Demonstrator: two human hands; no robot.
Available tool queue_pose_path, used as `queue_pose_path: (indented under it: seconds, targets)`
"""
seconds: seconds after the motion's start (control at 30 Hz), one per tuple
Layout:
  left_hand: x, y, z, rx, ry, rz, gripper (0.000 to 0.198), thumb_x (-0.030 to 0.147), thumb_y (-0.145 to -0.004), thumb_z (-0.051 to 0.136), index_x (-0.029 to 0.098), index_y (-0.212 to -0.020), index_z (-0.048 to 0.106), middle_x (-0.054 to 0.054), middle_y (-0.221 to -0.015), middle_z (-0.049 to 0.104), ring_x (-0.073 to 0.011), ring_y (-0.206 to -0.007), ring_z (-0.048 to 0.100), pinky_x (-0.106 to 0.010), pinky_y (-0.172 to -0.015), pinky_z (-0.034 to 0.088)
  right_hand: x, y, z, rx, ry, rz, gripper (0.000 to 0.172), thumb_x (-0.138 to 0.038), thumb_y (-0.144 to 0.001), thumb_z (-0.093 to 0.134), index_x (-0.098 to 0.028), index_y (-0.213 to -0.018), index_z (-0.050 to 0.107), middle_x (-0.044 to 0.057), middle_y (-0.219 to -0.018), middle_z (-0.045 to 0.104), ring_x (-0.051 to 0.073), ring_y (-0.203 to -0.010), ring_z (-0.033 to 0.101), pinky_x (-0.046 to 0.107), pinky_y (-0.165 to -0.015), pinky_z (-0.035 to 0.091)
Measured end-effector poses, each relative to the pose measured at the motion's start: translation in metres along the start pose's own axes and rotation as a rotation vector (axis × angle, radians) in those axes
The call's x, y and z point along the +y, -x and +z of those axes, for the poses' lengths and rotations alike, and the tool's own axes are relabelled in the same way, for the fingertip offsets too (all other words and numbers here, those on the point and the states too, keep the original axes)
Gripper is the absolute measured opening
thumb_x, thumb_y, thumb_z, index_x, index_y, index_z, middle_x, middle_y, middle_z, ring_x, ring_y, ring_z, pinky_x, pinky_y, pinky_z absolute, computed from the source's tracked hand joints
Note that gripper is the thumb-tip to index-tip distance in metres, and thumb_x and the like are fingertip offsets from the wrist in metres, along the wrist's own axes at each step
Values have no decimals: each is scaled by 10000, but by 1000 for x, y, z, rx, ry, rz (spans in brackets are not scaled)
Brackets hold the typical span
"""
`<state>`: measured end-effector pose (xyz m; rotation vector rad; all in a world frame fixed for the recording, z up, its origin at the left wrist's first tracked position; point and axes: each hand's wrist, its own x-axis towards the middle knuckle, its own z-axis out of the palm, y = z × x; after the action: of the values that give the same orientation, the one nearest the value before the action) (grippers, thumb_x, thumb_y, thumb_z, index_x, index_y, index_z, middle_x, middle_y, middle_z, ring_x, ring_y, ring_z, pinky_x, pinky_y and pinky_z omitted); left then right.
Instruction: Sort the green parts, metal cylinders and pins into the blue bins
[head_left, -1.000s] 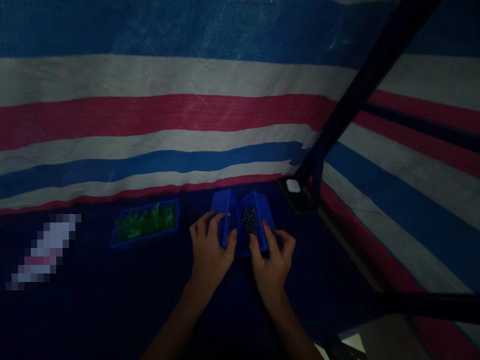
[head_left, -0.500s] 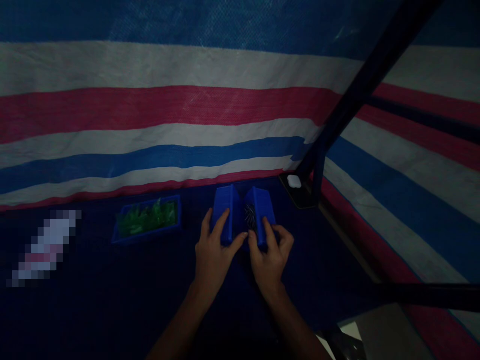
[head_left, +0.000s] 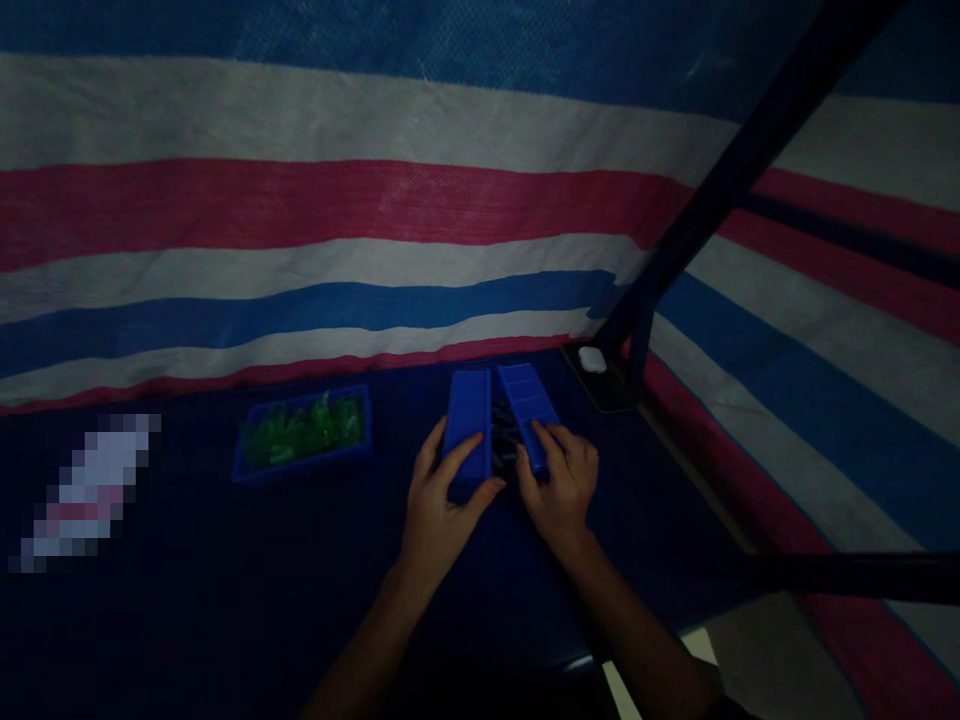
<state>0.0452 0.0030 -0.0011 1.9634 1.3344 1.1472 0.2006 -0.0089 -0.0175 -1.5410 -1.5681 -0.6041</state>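
Observation:
My left hand [head_left: 444, 505] grips a blue plastic bin [head_left: 468, 420], fingers along its left side and thumb at its near end. My right hand [head_left: 561, 485] is closed on a second blue bin [head_left: 527, 395] just to the right. Both bins are tipped onto their sides, so their outer faces show, and their open sides appear to face each other. In the narrow gap between them lie small dark, thin pieces [head_left: 507, 432]; the dim light hides their exact kind. My left thumb tip lies close to the gap's near end.
To the left on the dark blue table [head_left: 225, 590] stands a blue bin [head_left: 238, 468] with green plastic-looking pieces [head_left: 307, 428]. A white rounded case [head_left: 592, 360] sits on a dark flat object [head_left: 611, 392] by the frame post [head_left: 637, 345]. Striped sheeting [head_left: 337, 210] hangs behind.
Both bins have tipped further over, showing more of their outer faces. The dark pieces now lie spread in the gap between them. My hands have turned with the bins and keep their hold.

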Motion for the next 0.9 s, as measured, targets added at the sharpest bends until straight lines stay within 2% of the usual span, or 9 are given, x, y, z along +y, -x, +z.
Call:
queue_pose_path:
  seconds: [0.07, 0.17, 0.27, 0.37, 0.47, 0.6, 0.77, 0.9]
  targets:
    - [-3, 2, 0, 13, 4, -24, 557, 341, -716, 651, 258, -1226, 442, -85, -1374, 340, -259, -1255, 357, -449, -1027, 327, 0, -2, 0, -18, 40, 17, 310, -255, -781, 573, -193, -1085, 562, 74, -962, 593, 210, -879, 512, 362, -768, 396]
    - [-9, 6, 4, 30, 75, -78, 850, 345, -668, 689, 218, -1351, 199, -141, -1377, 323, -271, -1258, 352, -450, -1016, 338, -3, -2, 0, -40, 80, 55, 301, -277, -787, 564, -197, -1077, 576, 74, -968, 605, 226, -901, 490, 374, -775, 372]
    - [-13, 8, 10, -33, 191, -152, 942, 338, -663, 687, 201, -1368, 78, -156, -1350, 364, -257, -1200, 433, -428, -983, 382, -4, 0, -1, -40, 90, 62, 308, -279, -791, 557, -199, -1088, 577, 76, -969, 609, 231, -910, 479, 377, -784, 372]
    - [-13, 6, 10, -97, 244, -198, 882, 313, -675, 670, 217, -1363, 127, -125, -1308, 431, -238, -1140, 495, -409, -964, 404, 3, 0, -3, -52, 100, 50, 314, -282, -793, 552, -202, -1096, 576, 81, -977, 609, 235, -915, 485, 379, -786, 381]
    - [-13, 5, 4, -82, 287, -215, 822, 273, -677, 653, 220, -1349, 183, -102, -1261, 481, -219, -1098, 529, -382, -946, 421, 15, -2, -6, -78, 42, -17, 329, -271, -796, 551, -191, -1115, 563, 89, -990, 609, 226, -921, 505, 386, -801, 393]
    - [-15, 11, -10, -61, 275, -270, 795, 211, -657, 636, 205, -1331, 215, -90, -1152, 553, -203, -979, 595, -343, -842, 484, 32, -6, -14, -98, -53, -102, 349, -227, -801, 551, -176, -1146, 533, 95, -996, 604, 215, -930, 518, 402, -826, 420]
    - [-15, 26, -38, -118, 64, -291, 772, 207, -655, 620, 194, -1324, 235, -73, -1044, 595, -196, -874, 622, -314, -752, 508, 44, -4, -23, -143, -102, -147, 369, -177, -790, 561, -182, -1158, 532, 107, -1064, 581, 242, -1030, 481, 438, -859, 447]
    - [-13, 33, -55, -188, -160, -231, 732, 237, -665, 606, 223, -1317, 273, -74, -1112, 570, -199, -863, 620, -309, -741, 506, 46, -2, -23, -192, -198, -220, 430, -151, -794, 544, -222, -1216, 494, 103, -1208, 504, 260, -1165, 418, 464, -915, 443]
